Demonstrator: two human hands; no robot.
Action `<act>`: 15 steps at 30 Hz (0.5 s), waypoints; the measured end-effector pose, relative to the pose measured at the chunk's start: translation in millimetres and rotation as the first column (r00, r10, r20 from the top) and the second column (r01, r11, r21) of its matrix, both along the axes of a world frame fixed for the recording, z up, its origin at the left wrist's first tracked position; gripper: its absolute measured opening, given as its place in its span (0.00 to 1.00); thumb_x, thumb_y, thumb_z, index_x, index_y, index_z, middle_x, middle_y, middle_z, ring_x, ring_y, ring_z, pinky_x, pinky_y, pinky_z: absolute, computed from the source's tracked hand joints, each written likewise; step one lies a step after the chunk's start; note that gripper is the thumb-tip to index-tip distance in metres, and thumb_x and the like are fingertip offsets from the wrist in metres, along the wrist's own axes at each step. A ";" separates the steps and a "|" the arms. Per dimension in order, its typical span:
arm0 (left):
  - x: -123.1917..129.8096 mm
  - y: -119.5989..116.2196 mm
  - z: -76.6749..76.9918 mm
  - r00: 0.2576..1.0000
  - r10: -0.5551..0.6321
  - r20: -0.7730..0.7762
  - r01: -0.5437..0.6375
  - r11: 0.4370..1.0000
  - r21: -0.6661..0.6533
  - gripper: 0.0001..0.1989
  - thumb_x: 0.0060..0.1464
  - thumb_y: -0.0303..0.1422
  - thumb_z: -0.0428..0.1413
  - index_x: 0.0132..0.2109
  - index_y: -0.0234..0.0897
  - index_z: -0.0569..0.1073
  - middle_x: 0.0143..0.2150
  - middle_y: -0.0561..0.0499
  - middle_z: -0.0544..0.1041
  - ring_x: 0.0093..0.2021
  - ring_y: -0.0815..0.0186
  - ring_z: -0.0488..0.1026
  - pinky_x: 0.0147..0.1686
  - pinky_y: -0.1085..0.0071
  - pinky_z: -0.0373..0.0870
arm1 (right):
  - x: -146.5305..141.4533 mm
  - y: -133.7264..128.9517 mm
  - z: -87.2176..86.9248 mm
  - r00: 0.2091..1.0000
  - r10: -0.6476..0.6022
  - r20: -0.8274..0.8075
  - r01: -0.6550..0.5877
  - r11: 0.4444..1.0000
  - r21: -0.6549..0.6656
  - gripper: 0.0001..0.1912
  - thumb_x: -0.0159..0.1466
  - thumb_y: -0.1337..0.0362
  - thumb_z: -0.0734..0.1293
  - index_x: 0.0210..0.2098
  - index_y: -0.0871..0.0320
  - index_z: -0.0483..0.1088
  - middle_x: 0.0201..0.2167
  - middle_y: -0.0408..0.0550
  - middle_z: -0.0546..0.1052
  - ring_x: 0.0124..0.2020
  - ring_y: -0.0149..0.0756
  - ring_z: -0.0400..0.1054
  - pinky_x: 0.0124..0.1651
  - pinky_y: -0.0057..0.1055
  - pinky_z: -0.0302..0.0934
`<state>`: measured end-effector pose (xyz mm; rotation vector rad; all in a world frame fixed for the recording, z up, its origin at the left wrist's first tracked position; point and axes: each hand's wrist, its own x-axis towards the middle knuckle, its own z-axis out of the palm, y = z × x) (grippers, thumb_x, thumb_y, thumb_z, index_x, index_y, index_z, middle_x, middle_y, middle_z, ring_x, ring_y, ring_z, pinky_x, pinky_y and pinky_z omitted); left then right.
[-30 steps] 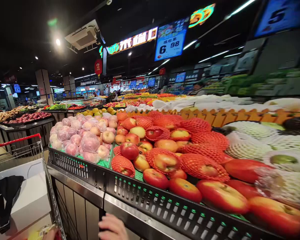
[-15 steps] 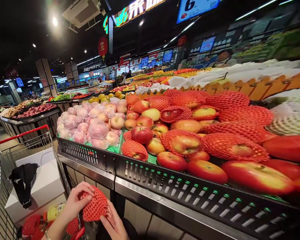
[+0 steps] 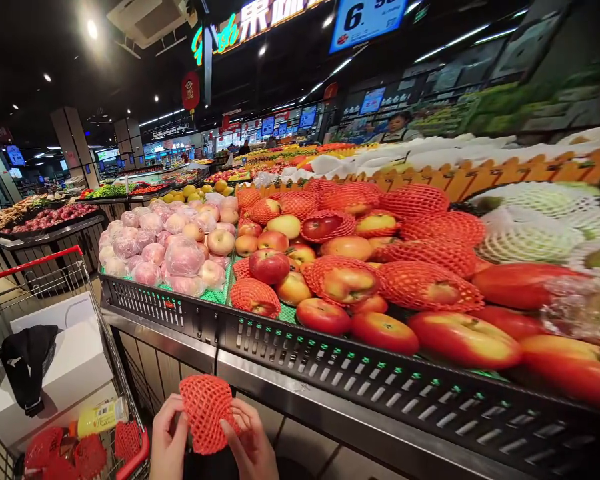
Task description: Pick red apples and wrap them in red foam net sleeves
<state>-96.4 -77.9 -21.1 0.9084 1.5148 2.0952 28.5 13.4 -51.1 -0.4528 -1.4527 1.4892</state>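
Observation:
A red foam net [image 3: 207, 413] stands upright between my two hands at the bottom centre, in front of the fruit stand; whether fruit is inside it cannot be made out. My left hand [image 3: 169, 433] pinches its left side. The fingers and thumb of my right hand [image 3: 250, 437] hold its right side. Above my hands, a black crate [image 3: 290, 343] holds red-yellow apples [image 3: 323, 315], several of them in red foam nets. Plastic-wrapped pink fruit [image 3: 184, 255] lies in the crate's left section.
At the left stands a shopping cart [image 3: 45, 257] with a white box [image 3: 75, 353], a black bag [image 3: 27, 367], a yellow bottle [image 3: 100, 417] and red-netted items [image 3: 90, 455]. A metal edge [image 3: 300, 387] runs below the crate. A person [image 3: 396, 127] is behind the displays.
The view has turned right. My left hand has moved from over the top of the red net to its left side, and the net now stands more upright.

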 end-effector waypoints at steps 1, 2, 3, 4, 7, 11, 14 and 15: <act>-0.8 -1.8 0.3 0.999 -0.021 -0.035 0.019 0.999 -0.044 0.05 0.55 0.39 0.63 0.34 0.44 0.81 0.39 0.45 0.77 0.43 0.57 0.72 0.48 0.64 0.69 | 1.4 -1.2 1.0 0.999 0.001 0.039 -0.004 0.998 0.070 0.15 0.71 0.53 0.68 0.49 0.57 0.70 0.47 0.50 0.74 0.45 0.38 0.73 0.48 0.26 0.71; -1.4 -3.3 2.4 0.997 -0.046 -0.066 0.040 0.995 -0.092 0.03 0.53 0.34 0.63 0.36 0.44 0.82 0.42 0.44 0.79 0.47 0.55 0.73 0.53 0.63 0.67 | 2.2 -2.2 2.1 0.997 -0.026 0.069 0.014 0.987 0.161 0.12 0.72 0.54 0.67 0.48 0.55 0.71 0.47 0.49 0.74 0.45 0.38 0.73 0.48 0.25 0.70; -1.5 -4.3 5.8 0.994 -0.075 -0.086 0.062 0.988 -0.139 0.07 0.51 0.30 0.62 0.37 0.43 0.83 0.45 0.44 0.79 0.49 0.54 0.73 0.55 0.62 0.67 | 2.6 -2.9 3.3 0.993 -0.075 0.094 0.049 0.965 0.259 0.11 0.72 0.55 0.66 0.47 0.54 0.72 0.47 0.48 0.73 0.46 0.38 0.72 0.50 0.26 0.69; -0.8 -4.9 10.0 0.991 -0.102 -0.088 0.086 0.981 -0.173 0.10 0.48 0.27 0.61 0.38 0.43 0.84 0.46 0.44 0.80 0.50 0.53 0.74 0.55 0.62 0.67 | 2.7 -3.5 4.7 0.984 -0.136 0.114 0.089 0.932 0.352 0.10 0.73 0.55 0.65 0.46 0.53 0.73 0.49 0.48 0.72 0.49 0.39 0.70 0.53 0.28 0.68; 5.7 -3.8 20.6 0.990 -0.140 0.022 0.141 0.979 -0.148 0.12 0.42 0.26 0.63 0.37 0.40 0.85 0.44 0.44 0.81 0.47 0.54 0.77 0.50 0.65 0.73 | 2.1 -4.7 9.6 0.944 -0.288 0.160 0.159 0.826 0.541 0.13 0.76 0.55 0.59 0.48 0.52 0.73 0.59 0.50 0.64 0.58 0.44 0.64 0.60 0.39 0.63; 12.1 -1.0 10.1 0.952 -0.202 0.230 0.222 0.973 -0.061 0.23 0.39 0.35 0.72 0.46 0.41 0.83 0.47 0.43 0.82 0.48 0.53 0.79 0.52 0.62 0.74 | 3.1 -5.4 15.5 0.930 -0.310 0.197 0.097 0.724 0.683 0.13 0.77 0.61 0.56 0.48 0.51 0.72 0.62 0.49 0.60 0.60 0.44 0.60 0.60 0.44 0.63; -0.4 -4.1 -12.3 0.980 -0.101 0.169 0.130 0.977 -0.167 0.27 0.44 0.47 0.69 0.50 0.39 0.82 0.54 0.40 0.79 0.58 0.46 0.73 0.64 0.53 0.65 | 7.0 -4.0 14.7 0.928 -0.300 0.223 0.037 0.666 0.745 0.12 0.76 0.62 0.58 0.51 0.50 0.72 0.62 0.48 0.60 0.60 0.42 0.61 0.60 0.40 0.64; -8.4 -6.4 -18.8 0.990 -0.043 0.132 0.069 0.978 -0.198 0.27 0.46 0.49 0.67 0.50 0.39 0.82 0.58 0.40 0.76 0.62 0.45 0.69 0.67 0.52 0.61 | 9.3 -2.8 14.3 0.923 -0.310 0.229 0.038 0.665 0.746 0.12 0.76 0.61 0.58 0.53 0.49 0.71 0.63 0.48 0.60 0.60 0.41 0.61 0.60 0.38 0.64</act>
